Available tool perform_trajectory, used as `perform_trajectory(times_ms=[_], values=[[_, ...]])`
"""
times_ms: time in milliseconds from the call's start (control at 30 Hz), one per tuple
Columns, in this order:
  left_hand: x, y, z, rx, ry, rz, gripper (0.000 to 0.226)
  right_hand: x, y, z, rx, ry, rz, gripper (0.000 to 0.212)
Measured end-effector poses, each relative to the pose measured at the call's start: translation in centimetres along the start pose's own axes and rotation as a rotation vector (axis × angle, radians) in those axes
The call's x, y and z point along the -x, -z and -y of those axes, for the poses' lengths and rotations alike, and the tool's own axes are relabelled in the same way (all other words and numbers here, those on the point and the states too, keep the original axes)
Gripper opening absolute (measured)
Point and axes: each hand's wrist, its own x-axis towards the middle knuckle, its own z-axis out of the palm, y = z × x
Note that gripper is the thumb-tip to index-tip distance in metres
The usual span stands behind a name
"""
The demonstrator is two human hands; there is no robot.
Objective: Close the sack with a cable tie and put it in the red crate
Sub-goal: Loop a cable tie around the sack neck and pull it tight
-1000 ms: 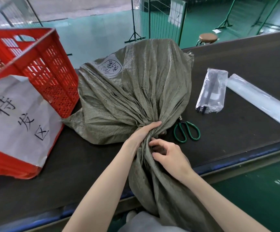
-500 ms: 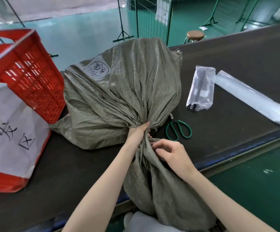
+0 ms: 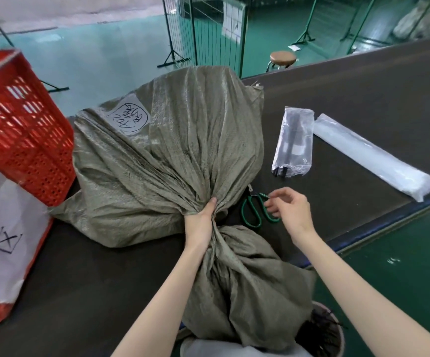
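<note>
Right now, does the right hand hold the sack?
No, the right hand is off the sack, near the green scissors; only the left hand grips its neck.

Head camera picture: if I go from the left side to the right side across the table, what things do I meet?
red crate → sack → scissors → small clear bag → long white package

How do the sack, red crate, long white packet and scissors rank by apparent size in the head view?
1. sack
2. red crate, cut off at the frame edge, so unsure against the sack
3. long white packet
4. scissors
</note>
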Motion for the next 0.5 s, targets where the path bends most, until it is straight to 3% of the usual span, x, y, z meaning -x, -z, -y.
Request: perform_trajectory(times_ms=[133, 267, 367, 500], values=[[0.0, 0.2, -0.1, -0.048, -0.034, -0.004, 0.099, -4.9, 0.4, -1.6, 0.09, -0.048, -0.141, 0.012], [0.7, 0.1, -0.9, -0.105, -0.064, -0.038, 0.094, -9.0, 0.9, -2.0, 0.334, 0.003, -0.171, 0.023], [1.7, -0.3, -2.4, -0.059, -0.07, -0.059, 0.087, -11.8, 1.1, -2.5, 0.52, 0.027, -0.124, 0.028], [2.7, -0.7, -3.7, -0.053, -0.11, -0.085, 0.069, -14.3, 1.1, -3.5, 0.864, 0.075, 0.061, 0.037]])
